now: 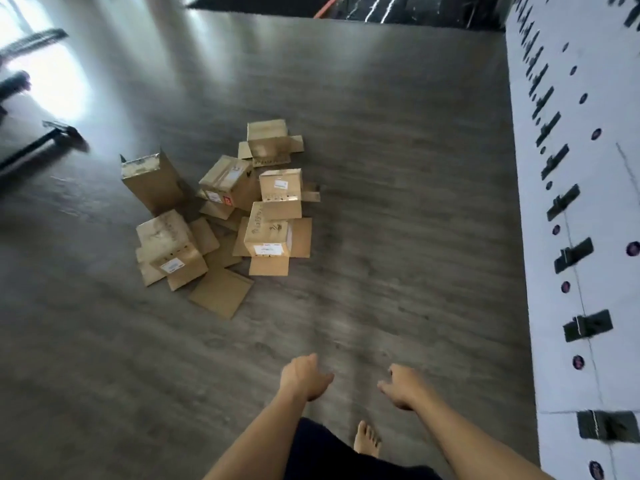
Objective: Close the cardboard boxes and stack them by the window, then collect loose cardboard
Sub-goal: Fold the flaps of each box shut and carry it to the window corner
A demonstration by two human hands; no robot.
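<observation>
— Lying in a loose heap on the grey wood-grain floor (pixel 398 209) are the brown cardboard boxes (pixel 221 209), right?

— Yes. The heap runs roughly from lower left to upper right, its far end toward the top of the view. A tall brown box with an open top (pixel 152 183) stands tilted at the left edge of the heap, its long axis leaning up and left toward the bright window glare (pixel 45 77).

— And the others?

— Several squat brown boxes with white labels sit on splayed flaps; the nearest labelled one (pixel 268 237) has flaps spread on the floor on all sides. A flat brown cardboard sheet (pixel 221 292) lies at the near edge of the heap, a corner pointing toward the person.

— Where are the hands?

— Both well apart from the heap, nearer the camera and to its right. The left hand (pixel 304 375) has loosely curled fingers and holds nothing. The right hand (pixel 403 388) is relaxed, fingers slightly spread, also holding nothing. Both are blurred.

— Anything else?

— A bare foot (pixel 367 441) below the hands, and a white panel with dark tape strips and small round stickers (pixel 581 237) along the right side.
</observation>
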